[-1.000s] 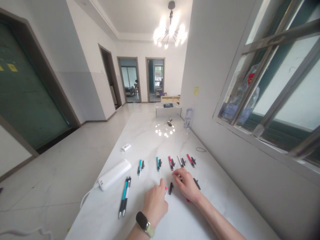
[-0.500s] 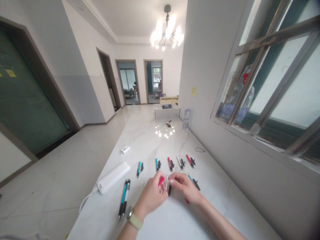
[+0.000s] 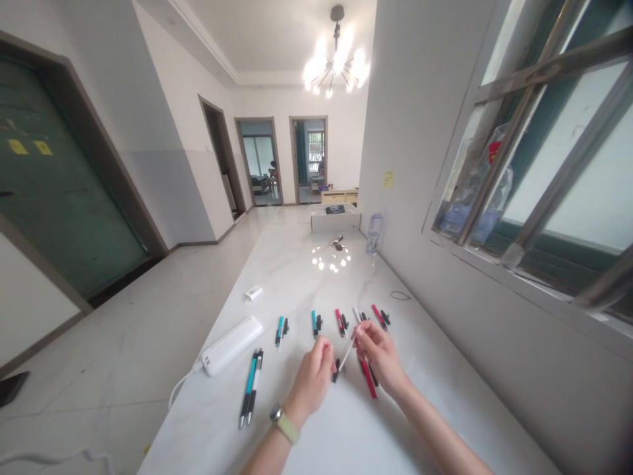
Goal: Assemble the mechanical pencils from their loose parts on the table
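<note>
No words, brand names or numbers can be read anywhere in this view. At about 2 o'clock, a yellow sticky note on the white wall carries faint marks, too small to make out. Further out at 2 o'clock, a red label sits on a clear plastic bag behind the window, and a blue label lower on the bag is just as illegible. At 9 o'clock, two yellow stickers on the dark green door stay unreadable.
</note>
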`<move>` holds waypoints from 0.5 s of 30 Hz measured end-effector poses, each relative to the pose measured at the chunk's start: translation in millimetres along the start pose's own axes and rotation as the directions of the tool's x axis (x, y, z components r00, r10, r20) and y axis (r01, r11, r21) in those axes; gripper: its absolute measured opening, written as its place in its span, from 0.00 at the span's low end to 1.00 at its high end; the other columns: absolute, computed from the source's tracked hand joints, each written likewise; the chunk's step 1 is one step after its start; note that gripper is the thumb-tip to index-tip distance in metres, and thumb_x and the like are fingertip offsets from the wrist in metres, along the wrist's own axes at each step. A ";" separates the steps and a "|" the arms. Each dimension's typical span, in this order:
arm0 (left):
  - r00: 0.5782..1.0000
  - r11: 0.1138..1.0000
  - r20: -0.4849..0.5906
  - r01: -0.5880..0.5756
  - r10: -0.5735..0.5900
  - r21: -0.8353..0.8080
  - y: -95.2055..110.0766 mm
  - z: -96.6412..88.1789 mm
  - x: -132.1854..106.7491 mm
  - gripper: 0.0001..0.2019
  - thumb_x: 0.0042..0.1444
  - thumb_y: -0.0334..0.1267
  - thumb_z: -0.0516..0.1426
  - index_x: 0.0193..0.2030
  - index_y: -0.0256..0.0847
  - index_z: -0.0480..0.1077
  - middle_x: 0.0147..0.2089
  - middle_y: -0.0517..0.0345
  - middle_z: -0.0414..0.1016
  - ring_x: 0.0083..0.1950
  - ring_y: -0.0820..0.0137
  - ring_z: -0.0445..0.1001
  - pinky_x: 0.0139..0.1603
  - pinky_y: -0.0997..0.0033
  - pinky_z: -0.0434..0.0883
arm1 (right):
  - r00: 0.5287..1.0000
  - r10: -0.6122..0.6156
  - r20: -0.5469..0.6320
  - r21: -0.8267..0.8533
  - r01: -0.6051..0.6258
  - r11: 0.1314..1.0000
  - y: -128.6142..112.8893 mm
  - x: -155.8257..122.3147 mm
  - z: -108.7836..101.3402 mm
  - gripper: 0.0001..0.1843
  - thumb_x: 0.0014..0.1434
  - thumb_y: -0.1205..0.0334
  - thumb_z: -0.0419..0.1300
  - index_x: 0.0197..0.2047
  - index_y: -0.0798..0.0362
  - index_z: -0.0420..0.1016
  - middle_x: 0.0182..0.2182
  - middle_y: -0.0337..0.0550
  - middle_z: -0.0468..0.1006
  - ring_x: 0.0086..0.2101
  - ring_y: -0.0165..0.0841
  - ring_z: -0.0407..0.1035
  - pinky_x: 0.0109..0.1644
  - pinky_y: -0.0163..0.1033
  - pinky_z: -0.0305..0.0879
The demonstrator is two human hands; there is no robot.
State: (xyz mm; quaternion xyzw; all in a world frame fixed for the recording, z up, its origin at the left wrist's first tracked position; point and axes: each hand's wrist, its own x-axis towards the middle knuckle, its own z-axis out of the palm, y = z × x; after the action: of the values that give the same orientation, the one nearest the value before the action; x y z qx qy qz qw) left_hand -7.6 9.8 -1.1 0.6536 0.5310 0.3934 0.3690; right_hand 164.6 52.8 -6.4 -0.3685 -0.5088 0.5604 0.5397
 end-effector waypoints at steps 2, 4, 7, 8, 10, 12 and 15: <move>1.000 1.000 -0.004 0.002 -0.002 -0.002 -1.3 2.1 -0.3 0.16 0.68 0.45 0.40 0.34 0.43 0.61 0.25 0.63 0.68 0.26 0.73 0.67 0.30 0.75 0.62 | 0.996 -0.034 -0.084 0.069 0.040 0.997 -2.5 3.2 -5.0 0.14 0.59 0.49 0.63 0.36 0.51 0.68 0.30 0.40 0.71 0.28 0.30 0.65 0.27 0.33 0.60; 0.998 0.998 -0.002 -0.057 0.057 0.003 0.0 4.1 -1.5 0.15 0.68 0.45 0.42 0.36 0.42 0.64 0.29 0.61 0.71 0.30 0.71 0.70 0.33 0.74 0.63 | 0.990 -0.050 -0.129 0.132 0.067 0.989 -4.9 4.8 -8.6 0.13 0.58 0.51 0.64 0.35 0.51 0.68 0.31 0.42 0.71 0.31 0.32 0.66 0.29 0.34 0.62; 0.990 0.990 -0.016 -0.142 0.142 0.028 3.8 6.1 -3.6 0.13 0.67 0.44 0.45 0.38 0.42 0.66 0.31 0.60 0.72 0.33 0.70 0.70 0.36 0.74 0.63 | 0.988 -0.054 -0.144 0.210 0.084 0.974 -6.2 4.7 -10.6 0.11 0.58 0.54 0.65 0.36 0.51 0.69 0.31 0.41 0.72 0.31 0.31 0.66 0.30 0.33 0.62; 0.989 0.988 -0.020 -0.147 0.148 0.034 4.7 6.6 -4.1 0.13 0.67 0.44 0.45 0.38 0.42 0.66 0.30 0.60 0.71 0.32 0.70 0.69 0.35 0.74 0.62 | 0.989 -0.054 -0.139 0.225 0.085 0.971 -6.1 4.3 -10.6 0.10 0.58 0.55 0.65 0.36 0.51 0.69 0.31 0.41 0.72 0.31 0.30 0.66 0.30 0.33 0.62; 0.990 0.989 -0.028 -0.140 0.141 0.041 5.1 7.4 -4.4 0.13 0.67 0.43 0.45 0.37 0.42 0.66 0.28 0.61 0.69 0.29 0.71 0.66 0.32 0.74 0.61 | 0.991 -0.053 -0.125 0.238 0.081 0.968 -5.4 3.7 -10.3 0.10 0.59 0.56 0.65 0.35 0.51 0.70 0.30 0.40 0.72 0.31 0.30 0.66 0.30 0.33 0.62; 0.991 0.990 -0.032 -0.131 0.133 0.054 4.4 7.9 -4.4 0.13 0.67 0.43 0.46 0.35 0.42 0.66 0.27 0.62 0.67 0.28 0.72 0.64 0.31 0.75 0.59 | 0.992 -0.053 -0.119 0.233 0.080 0.969 -4.5 3.6 -10.0 0.10 0.59 0.56 0.64 0.35 0.51 0.70 0.30 0.40 0.72 0.31 0.30 0.66 0.30 0.33 0.62; 0.990 0.988 -0.035 -0.131 0.134 0.077 3.8 8.6 -4.4 0.13 0.66 0.43 0.47 0.34 0.42 0.65 0.25 0.63 0.65 0.27 0.73 0.62 0.29 0.75 0.58 | 0.992 -0.074 -0.103 0.181 0.092 0.979 -3.9 3.5 -9.5 0.10 0.60 0.55 0.63 0.35 0.51 0.70 0.30 0.41 0.73 0.30 0.31 0.66 0.30 0.34 0.62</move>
State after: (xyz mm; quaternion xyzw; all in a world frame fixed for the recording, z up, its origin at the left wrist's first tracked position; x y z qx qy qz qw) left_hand 1.2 4.3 -1.8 0.6926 0.5079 0.4099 0.3069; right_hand 174.1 57.5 -4.2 -0.3215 -0.4427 0.5641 0.6184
